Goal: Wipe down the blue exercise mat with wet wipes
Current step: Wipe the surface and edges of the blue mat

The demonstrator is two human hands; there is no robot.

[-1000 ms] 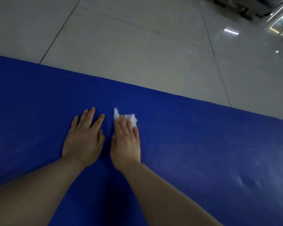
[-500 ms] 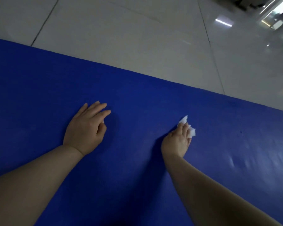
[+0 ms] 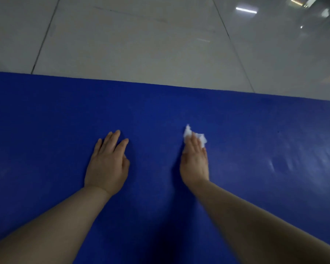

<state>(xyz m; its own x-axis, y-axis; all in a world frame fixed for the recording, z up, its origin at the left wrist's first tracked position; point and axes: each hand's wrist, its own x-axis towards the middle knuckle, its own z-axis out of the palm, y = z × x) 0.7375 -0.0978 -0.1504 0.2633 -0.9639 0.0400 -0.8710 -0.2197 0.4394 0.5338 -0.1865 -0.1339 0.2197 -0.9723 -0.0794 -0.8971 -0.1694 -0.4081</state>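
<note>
The blue exercise mat [image 3: 236, 187] lies flat on the grey tiled floor [image 3: 141, 44], filling the near half of the scene. The left hand [image 3: 107, 166] rests flat on it, fingers spread apart. Well apart to its right, the right hand [image 3: 194, 162] presses a crumpled white wet wipe [image 3: 202, 137] under its fingertips against the mat.

Pale grey floor tiles [image 3: 141, 44] fill the upper part of the view, split by thin dark grout lines [image 3: 44, 37] running away at an angle. A bright light reflection [image 3: 246, 10] gleams on the glossy tile at upper right, beside blurred dark shapes
</note>
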